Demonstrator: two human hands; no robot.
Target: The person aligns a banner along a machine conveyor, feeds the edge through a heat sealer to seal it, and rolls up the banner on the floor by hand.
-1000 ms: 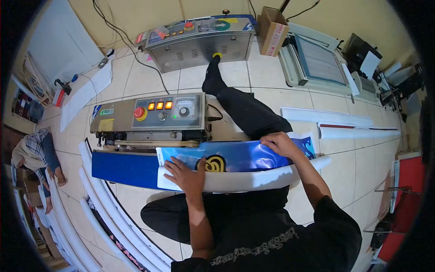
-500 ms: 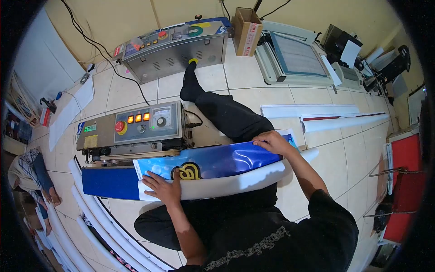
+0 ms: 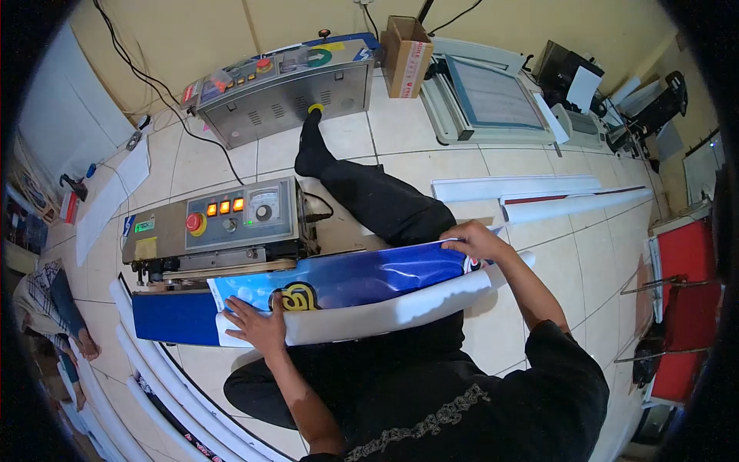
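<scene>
A long blue printed banner with a yellow emblem lies lengthwise along the front of a sealing machine. Its lower part is a white roll over my lap. My left hand rests flat with fingers spread on the banner's left part, below the emblem. At the far right end, my right hand pinches the banner's upper edge. Beyond the left end of the print shows the machine's dark blue flat bed. The banner's upper left edge meets the machine's belt.
A second steel machine stands by the wall, my foot against it. Near it are a cardboard box and a framed device. White rolls lie at left, others at right. Another person's foot shows at far left.
The banner has shifted slightly left along the machine, my left hand with it. My right hand has slid right along the upper edge, where red-and-white print now shows. The view has turned a little.
</scene>
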